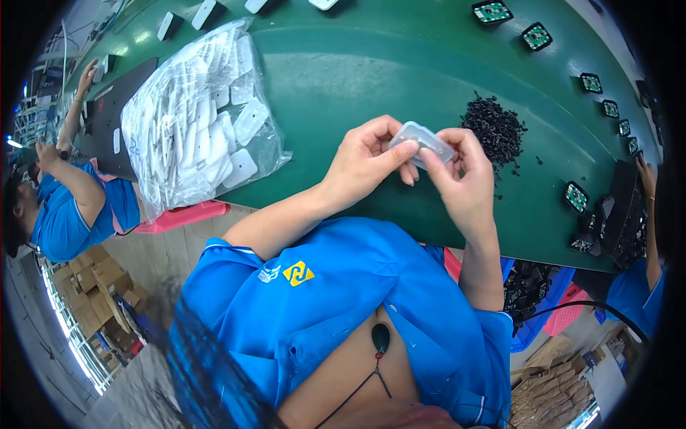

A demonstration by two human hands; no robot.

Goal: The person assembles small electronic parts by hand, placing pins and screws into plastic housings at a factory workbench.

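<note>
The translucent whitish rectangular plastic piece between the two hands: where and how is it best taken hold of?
Probably the translucent piece is best pinched at its opposite ends, from left and right: it looks elongated, and the left hand and right hand grip it so, thumbs on its near face.

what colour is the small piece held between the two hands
The small piece is a pale, translucent white, seen best in the head view.

Wearer's two hands (363, 159) (466, 171), one held cover (420, 133), one bag (267, 163), one black heap (493, 130)
</note>
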